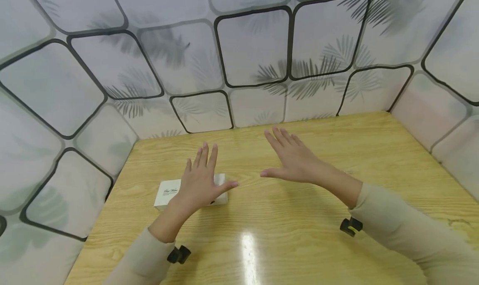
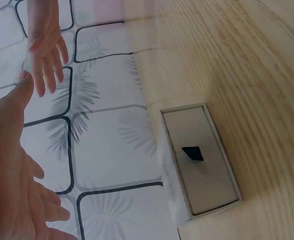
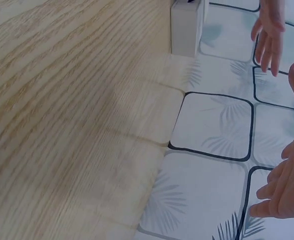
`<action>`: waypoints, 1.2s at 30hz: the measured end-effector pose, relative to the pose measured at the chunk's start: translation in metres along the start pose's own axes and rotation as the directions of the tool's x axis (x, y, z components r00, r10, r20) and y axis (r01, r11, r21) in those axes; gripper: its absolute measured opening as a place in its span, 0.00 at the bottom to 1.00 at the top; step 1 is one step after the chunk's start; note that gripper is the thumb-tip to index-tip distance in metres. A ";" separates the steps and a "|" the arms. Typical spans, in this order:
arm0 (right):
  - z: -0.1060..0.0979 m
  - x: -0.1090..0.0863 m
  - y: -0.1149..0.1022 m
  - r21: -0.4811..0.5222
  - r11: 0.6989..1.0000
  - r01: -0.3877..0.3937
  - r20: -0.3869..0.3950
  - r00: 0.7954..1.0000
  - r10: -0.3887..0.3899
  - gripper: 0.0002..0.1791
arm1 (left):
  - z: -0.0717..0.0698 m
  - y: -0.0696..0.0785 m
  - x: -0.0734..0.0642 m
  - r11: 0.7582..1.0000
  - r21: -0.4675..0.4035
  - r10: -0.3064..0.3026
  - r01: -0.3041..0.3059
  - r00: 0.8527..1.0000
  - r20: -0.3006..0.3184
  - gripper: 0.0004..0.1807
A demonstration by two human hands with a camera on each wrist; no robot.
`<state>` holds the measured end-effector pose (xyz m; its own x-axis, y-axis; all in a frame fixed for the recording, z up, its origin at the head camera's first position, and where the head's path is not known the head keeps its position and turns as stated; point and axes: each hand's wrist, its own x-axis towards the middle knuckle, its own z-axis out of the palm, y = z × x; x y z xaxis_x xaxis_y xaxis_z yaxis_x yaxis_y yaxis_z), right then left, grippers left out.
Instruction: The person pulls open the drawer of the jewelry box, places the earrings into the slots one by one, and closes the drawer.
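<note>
Box (image 2: 203, 177): under left hand (image 1: 196, 186), apart
Left hand: free, fingers extended
Right hand (image 1: 297, 162): free, fingers extended

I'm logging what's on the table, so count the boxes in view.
1. The white box lies on the table, toward the left; the left hand hides part of it in the head view. No other shows in any view.

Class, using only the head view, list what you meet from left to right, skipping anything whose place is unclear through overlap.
The left hand, streak of light, right hand, black device by the right sleeve. The white box is left out: the left hand overlaps it.
</note>
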<state>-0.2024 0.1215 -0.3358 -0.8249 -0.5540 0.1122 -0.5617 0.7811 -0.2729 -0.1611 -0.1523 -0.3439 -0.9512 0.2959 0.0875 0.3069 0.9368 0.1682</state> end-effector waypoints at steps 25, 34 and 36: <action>0.031 0.018 -0.017 0.214 0.976 0.030 -0.155 0.988 0.003 0.57 | 0.012 -0.030 -0.020 0.981 -0.189 0.014 -0.041 0.990 -0.144 0.54; 0.044 0.023 -0.031 0.329 0.944 0.019 -0.156 0.987 0.035 0.58 | 0.016 -0.037 -0.027 0.961 -0.275 -0.042 0.013 0.994 -0.099 0.57; 0.046 0.024 -0.033 0.345 0.939 0.018 -0.161 0.986 0.040 0.58 | 0.016 -0.038 -0.027 0.953 -0.300 -0.062 0.034 0.994 -0.087 0.57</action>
<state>-0.2005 0.0690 -0.3681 -0.8463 -0.4685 0.2536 -0.5201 0.6238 -0.5833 -0.1476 -0.1929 -0.3681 -0.9621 0.2197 0.1618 0.2704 0.8471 0.4575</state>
